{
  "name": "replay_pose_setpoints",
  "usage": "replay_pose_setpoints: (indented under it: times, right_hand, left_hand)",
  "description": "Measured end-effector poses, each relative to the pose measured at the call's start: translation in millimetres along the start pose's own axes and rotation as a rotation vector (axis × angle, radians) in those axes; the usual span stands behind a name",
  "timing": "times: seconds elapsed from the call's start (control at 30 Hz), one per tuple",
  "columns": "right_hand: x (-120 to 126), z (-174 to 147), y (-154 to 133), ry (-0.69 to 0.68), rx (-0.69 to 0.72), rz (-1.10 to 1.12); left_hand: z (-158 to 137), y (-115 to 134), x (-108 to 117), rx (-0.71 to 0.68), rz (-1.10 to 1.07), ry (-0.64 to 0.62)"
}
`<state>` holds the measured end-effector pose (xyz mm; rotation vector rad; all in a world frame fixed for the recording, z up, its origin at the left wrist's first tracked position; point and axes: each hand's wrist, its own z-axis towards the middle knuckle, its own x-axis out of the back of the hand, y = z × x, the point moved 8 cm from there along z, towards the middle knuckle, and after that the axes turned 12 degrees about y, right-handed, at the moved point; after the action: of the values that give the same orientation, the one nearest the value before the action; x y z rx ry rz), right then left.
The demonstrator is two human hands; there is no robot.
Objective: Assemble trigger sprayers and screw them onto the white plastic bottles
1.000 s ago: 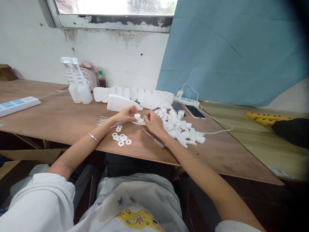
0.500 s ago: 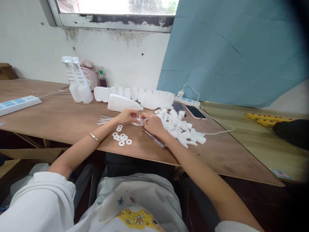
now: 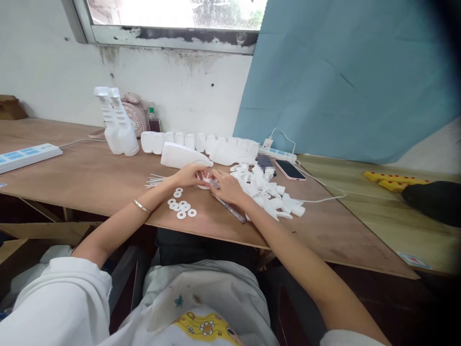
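Observation:
My left hand (image 3: 194, 175) and my right hand (image 3: 226, 186) meet over the table, fingers closed around a small white plastic part (image 3: 206, 181). Fingers cover much of it, so its exact kind cannot be made out. Just below my right hand lies a screwdriver-like tool with a clear handle (image 3: 236, 214). White ring washers (image 3: 183, 205) are spread on the table nearer my body, below my left hand. Thin white tubes (image 3: 154, 180) lie left of that hand. To the right of my right hand is a heap of white plastic pieces (image 3: 264, 187).
A white bottle (image 3: 180, 155) lies behind my hands, before a row of more bottles (image 3: 194, 141). Two bottles (image 3: 120, 127) stand at the left, near a pink bag (image 3: 134, 113). A phone (image 3: 290, 169), a cable and a power strip (image 3: 279, 154) are at the right.
The view has shifted slightly. Both hands stay together at the same spot, with small finger movements on the white plastic part. The things on the table have not moved.

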<state>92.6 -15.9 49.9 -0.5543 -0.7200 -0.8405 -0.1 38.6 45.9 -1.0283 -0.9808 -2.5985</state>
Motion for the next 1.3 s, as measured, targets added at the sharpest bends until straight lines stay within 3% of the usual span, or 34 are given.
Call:
replay_pose_setpoints:
  times: [0.27,0.37,0.7,1.07,1.2,1.3]
  right_hand:
    - [-6.6,1.5,10.6,0.006,-0.071,0.101]
    - [-6.9,1.5,14.7,0.021,-0.133,0.143]
    - [-6.7,0.6,16.8,0.026,-0.155,0.167]
    - [-8.6,0.7,16.3,0.032,-0.121,0.110]
    - [-2.8,1.6,9.5,0.126,-0.005,0.063]
    - [-4.0,1.8,9.1,0.099,-0.005,0.035]
  left_hand:
    - [-2.7,10.7,-0.4,-0.152,0.384,0.002]
    - [-2.1,11.6,-2.7,-0.192,0.429,0.004]
    - [-2.2,5.3,-6.6,-0.153,0.209,-0.024]
    - [-2.4,1.9,-10.8,-0.096,0.163,-0.068]
    - [-2.0,6.0,-7.2,-0.071,0.045,-0.040]
    - [0.2,8.3,6.2,-0.045,-0.075,0.032]
